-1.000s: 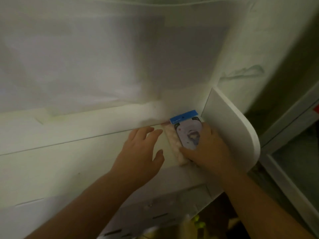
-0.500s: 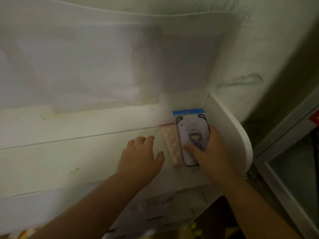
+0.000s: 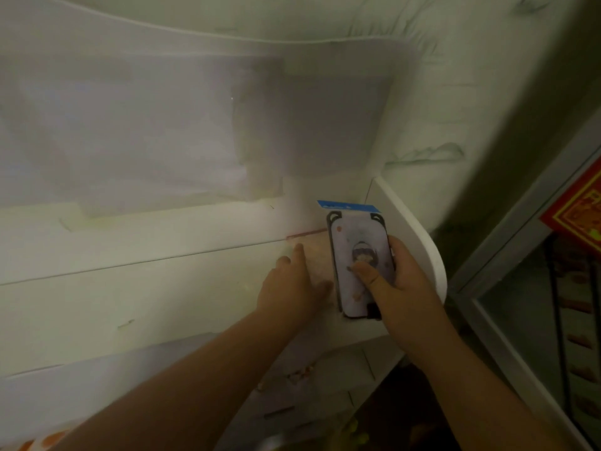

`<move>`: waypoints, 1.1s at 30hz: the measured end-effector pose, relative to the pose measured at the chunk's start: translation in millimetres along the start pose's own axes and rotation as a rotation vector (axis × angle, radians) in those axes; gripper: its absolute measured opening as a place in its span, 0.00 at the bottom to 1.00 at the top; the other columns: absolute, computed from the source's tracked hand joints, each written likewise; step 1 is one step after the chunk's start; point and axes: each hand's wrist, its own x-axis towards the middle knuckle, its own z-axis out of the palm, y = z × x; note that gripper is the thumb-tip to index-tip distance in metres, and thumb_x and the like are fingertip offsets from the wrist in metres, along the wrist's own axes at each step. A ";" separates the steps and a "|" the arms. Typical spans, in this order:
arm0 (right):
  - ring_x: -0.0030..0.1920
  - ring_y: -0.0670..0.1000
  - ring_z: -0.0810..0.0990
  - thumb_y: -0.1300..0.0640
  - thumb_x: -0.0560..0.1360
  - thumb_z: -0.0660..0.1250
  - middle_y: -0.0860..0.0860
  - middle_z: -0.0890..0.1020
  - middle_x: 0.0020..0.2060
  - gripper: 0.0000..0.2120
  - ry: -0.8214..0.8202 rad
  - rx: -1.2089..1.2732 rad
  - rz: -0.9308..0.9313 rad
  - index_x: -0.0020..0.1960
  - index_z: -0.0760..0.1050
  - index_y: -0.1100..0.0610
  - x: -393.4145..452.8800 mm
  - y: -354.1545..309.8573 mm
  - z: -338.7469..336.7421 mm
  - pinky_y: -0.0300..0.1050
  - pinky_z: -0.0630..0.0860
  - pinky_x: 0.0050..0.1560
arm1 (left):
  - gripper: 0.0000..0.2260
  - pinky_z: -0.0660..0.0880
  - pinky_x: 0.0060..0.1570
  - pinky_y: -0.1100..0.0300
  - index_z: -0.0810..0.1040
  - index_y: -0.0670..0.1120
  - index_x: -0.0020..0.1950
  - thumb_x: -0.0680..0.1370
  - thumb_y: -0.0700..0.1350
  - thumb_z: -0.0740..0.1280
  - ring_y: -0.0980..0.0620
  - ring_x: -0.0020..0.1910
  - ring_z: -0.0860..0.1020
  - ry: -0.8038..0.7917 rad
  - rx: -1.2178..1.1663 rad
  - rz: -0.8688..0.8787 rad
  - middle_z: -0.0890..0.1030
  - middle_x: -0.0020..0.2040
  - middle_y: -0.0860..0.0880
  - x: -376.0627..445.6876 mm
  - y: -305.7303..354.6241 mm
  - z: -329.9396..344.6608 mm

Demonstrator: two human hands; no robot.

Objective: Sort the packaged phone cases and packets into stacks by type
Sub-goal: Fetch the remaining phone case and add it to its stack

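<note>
Packaged phone case (image 3: 359,255) held upright at the right end of a white shelf (image 3: 146,288), close against the shelf's rounded white side panel (image 3: 419,236). Pale case with a dark rim, two dark loops at the top corners, a small round picture in the middle, scattered orange dots, and a blue header card across the top; print on the card too blurred to read. Gripped by the right hand (image 3: 400,284), thumb pressed on the front, fingers (image 3: 395,250) curled round the right edge. Just left of it, touching or nearly so, a pinkish quilted packet (image 3: 317,258) lying flat on the shelf. Left hand (image 3: 292,284) resting on that packet with fingers straight and spread, holding nothing. Behind the shelf, a white wall (image 3: 162,125) covered with taped-on pale sheets. Far right, a metal-framed glass door (image 3: 533,288) bearing a red and gold sign (image 3: 582,213), its writing unreadable. Dim light throughout, greenish cast.
</note>
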 end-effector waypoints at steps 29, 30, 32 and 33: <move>0.46 0.51 0.87 0.54 0.78 0.68 0.50 0.87 0.47 0.11 -0.114 0.263 0.196 0.60 0.79 0.51 -23.2 2.5 40.2 0.49 0.84 0.44 | 0.08 0.81 0.35 0.54 0.75 0.45 0.56 0.78 0.46 0.67 0.48 0.46 0.82 0.522 -0.915 -0.223 0.81 0.50 0.48 -88.8 -84.6 -90.4; 0.46 0.51 0.87 0.53 0.78 0.68 0.51 0.87 0.48 0.12 -0.129 0.273 0.204 0.60 0.79 0.51 -26.6 2.6 46.8 0.51 0.84 0.45 | 0.09 0.82 0.35 0.53 0.75 0.46 0.56 0.78 0.47 0.67 0.48 0.46 0.82 0.537 -0.903 -0.227 0.81 0.50 0.48 -93.8 -89.3 -93.3; 0.47 0.52 0.87 0.53 0.78 0.68 0.51 0.87 0.48 0.11 -0.161 0.307 0.215 0.60 0.78 0.51 -35.7 0.7 59.5 0.54 0.84 0.47 | 0.09 0.82 0.36 0.52 0.75 0.47 0.56 0.78 0.49 0.67 0.48 0.46 0.81 0.560 -0.869 -0.226 0.81 0.49 0.49 -104.3 -98.6 -99.0; 0.47 0.52 0.87 0.52 0.78 0.68 0.51 0.87 0.48 0.11 -0.164 0.321 0.216 0.59 0.78 0.51 -40.5 -0.3 65.8 0.55 0.84 0.48 | 0.09 0.82 0.37 0.51 0.75 0.48 0.56 0.78 0.49 0.67 0.49 0.46 0.81 0.568 -0.856 -0.222 0.81 0.49 0.50 -109.6 -103.3 -101.9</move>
